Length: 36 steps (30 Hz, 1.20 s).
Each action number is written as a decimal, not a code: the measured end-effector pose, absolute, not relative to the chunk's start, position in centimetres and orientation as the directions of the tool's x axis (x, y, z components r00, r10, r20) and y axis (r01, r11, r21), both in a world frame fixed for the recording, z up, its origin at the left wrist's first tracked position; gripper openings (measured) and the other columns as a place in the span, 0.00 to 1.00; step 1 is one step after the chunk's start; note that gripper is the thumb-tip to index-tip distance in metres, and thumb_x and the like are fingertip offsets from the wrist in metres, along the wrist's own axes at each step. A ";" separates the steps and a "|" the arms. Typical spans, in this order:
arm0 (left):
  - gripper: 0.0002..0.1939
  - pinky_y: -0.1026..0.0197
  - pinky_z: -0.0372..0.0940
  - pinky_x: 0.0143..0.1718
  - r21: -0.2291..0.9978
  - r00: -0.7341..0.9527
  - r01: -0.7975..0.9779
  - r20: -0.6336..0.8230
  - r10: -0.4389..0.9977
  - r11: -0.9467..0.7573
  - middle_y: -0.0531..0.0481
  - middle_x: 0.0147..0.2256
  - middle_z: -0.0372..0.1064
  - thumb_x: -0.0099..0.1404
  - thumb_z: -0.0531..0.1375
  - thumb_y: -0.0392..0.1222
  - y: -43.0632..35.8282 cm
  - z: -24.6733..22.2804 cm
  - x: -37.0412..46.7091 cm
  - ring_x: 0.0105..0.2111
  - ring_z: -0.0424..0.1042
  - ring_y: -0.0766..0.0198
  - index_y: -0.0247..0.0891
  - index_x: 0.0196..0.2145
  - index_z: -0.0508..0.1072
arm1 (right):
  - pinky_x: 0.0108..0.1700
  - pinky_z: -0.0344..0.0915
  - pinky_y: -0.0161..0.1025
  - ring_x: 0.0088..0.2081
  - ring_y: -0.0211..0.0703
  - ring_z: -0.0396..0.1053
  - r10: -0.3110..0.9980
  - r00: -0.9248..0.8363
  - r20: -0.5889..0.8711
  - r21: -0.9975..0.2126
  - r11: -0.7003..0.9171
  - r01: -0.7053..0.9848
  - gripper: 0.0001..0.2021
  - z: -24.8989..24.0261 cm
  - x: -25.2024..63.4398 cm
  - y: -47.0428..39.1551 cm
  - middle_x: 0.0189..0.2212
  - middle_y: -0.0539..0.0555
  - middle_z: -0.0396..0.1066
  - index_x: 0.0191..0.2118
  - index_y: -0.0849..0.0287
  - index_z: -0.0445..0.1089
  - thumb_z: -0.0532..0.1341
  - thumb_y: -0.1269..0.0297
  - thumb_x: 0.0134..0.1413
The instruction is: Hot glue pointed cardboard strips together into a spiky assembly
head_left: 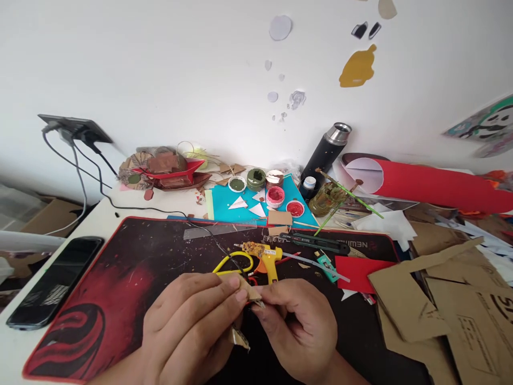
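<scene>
Both hands meet over the black desk mat (132, 267) around a small folded piece of cardboard (253, 293). My left hand (196, 323) wraps it from the left, fingers laid across its top. My right hand (300, 321) pinches its right end between thumb and forefinger. A lower flap of the piece sticks out under my left fingers; the rest is hidden by the hands. Just beyond lies a yellow hot glue gun (272, 259) with a clear glue stick in its back. A green box cutter (320, 243) lies behind it, near a clear ruler (220, 231).
Open paint jars (256, 180) stand on blue paper (224, 206) at the back. A black thermos (326, 149) and a glass jar with brushes (326, 199) stand right of them. Cardboard sheets (412, 310) pile at right; a phone (56, 280) lies left. A red paper boat (172, 174) sits back left.
</scene>
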<state>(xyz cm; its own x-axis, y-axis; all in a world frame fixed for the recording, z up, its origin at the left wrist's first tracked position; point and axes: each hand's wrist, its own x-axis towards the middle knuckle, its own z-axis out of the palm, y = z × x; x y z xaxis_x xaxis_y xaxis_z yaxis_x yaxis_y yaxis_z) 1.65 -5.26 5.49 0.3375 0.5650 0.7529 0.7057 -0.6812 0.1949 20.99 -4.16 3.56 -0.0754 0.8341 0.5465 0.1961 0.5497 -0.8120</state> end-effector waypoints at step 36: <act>0.12 0.58 0.78 0.39 0.299 0.305 0.658 0.734 0.607 -0.691 0.45 0.40 0.83 0.67 0.66 0.24 -5.8 3.8 1.5 0.36 0.82 0.60 0.37 0.44 0.79 | 0.31 0.72 0.27 0.24 0.33 0.76 0.810 -0.170 0.561 -0.823 0.569 -0.001 0.08 3.5 21.6 -2.9 0.26 0.48 0.82 0.43 0.55 0.79 0.66 0.58 0.73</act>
<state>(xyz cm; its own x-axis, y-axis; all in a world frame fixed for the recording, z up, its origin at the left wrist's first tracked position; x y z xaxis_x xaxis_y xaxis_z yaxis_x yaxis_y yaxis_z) 1.46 -5.81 3.79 0.3046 0.6072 0.7339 0.6582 -0.6911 0.2986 21.59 -2.91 3.52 -0.1704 0.8103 0.5606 -0.0015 0.5687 -0.8225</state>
